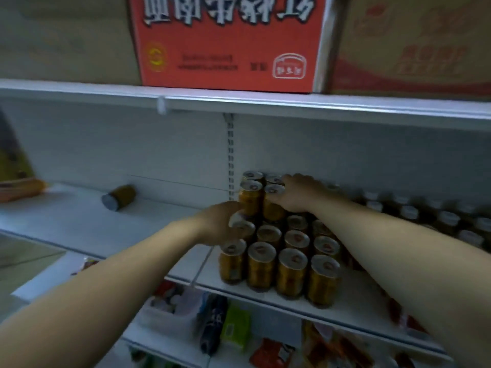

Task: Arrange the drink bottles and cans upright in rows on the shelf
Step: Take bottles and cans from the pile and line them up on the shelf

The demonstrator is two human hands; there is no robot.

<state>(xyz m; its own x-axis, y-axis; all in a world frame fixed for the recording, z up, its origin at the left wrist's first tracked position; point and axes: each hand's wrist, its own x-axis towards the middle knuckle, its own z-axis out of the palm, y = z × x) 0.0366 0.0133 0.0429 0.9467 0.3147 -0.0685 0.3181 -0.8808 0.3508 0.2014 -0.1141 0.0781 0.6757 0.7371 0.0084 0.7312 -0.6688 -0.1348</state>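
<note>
Bare shelf (79,221) left of the stacked cans (279,251), save one toppled can (119,197).

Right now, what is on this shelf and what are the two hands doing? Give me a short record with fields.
upright cans: gold, standing in rows on the shelf
stacked cans: a second tier at the back of the block
left hand: against the block's left edge; grip unclear
right hand: fingers curled over the top of one of the stacked cans
fallen can: on its side, far left, apart from the rest
bottles: white-capped, right of the cans
above: red box
</note>
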